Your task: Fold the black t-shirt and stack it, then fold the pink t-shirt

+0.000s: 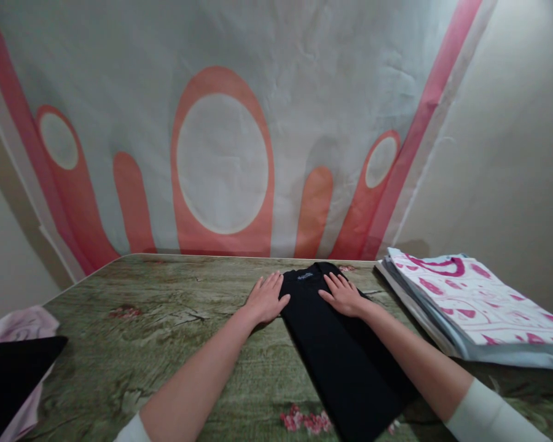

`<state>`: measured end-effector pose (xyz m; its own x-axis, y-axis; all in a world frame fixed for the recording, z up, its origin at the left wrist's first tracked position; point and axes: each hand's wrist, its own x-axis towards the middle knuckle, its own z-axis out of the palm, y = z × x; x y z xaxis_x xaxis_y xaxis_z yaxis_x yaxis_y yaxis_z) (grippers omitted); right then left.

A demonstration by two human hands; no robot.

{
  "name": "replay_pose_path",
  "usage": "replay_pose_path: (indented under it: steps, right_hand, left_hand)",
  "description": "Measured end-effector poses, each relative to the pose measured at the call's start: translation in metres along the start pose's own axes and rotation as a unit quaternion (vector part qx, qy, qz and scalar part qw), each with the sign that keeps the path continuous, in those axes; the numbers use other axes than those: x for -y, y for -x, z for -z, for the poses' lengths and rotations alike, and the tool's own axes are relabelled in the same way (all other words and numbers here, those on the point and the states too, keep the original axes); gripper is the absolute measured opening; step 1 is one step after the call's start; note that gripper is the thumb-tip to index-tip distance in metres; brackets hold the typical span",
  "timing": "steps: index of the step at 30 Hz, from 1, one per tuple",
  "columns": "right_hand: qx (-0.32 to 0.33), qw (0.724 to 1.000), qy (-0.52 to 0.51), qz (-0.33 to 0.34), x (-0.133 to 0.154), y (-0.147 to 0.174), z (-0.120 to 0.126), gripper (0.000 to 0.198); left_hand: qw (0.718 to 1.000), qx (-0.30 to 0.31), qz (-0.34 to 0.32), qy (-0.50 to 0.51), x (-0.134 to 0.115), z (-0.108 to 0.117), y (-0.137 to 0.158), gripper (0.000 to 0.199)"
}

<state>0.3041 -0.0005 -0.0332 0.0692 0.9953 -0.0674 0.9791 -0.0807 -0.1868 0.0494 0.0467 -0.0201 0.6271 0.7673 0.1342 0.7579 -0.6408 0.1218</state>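
Between the hands, the lettering on the label (pixel 305 276) is too small and soft to read. Both palms face down out of sight; the left hand (pixel 266 299) and right hand (pixel 344 296) each cover a bit of the shirt (pixel 345 362), and the right forearm (pixel 410 356) hides more of its right side. Nearer than the hands, the frame clips the shirt's closest corner, the table (pixel 225 393) and both sleeves (pixel 493 417). Left of them, the black cloth (pixel 18 368) is cut off and covers part of the pink cloth (pixel 23 322), whose print is unclear. Right of them, the stack (pixel 488 301) runs out of frame, its lower layers mostly hidden.
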Motion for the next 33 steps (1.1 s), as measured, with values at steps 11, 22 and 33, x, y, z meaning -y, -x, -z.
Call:
replay_pose_path:
  steps: [11,22,33]
  right_hand:
    - [0.000,0.998,0.005,0.059,0.045,0.068,0.017,0.083]
    - [-0.119,0.977,-0.155,0.088,-0.008,0.022,0.055,0.033]
    - [-0.163,0.936,-0.294,0.099,-0.050,-0.007,0.011,0.032]
  left_hand:
    - [0.997,0.056,0.033,-0.033,0.033,0.021,-0.011,0.056]
    - [0.990,0.083,-0.111,0.011,-0.048,0.055,-0.006,0.060]
    - [0.994,0.040,-0.087,0.052,-0.103,-0.013,-0.038,0.061]
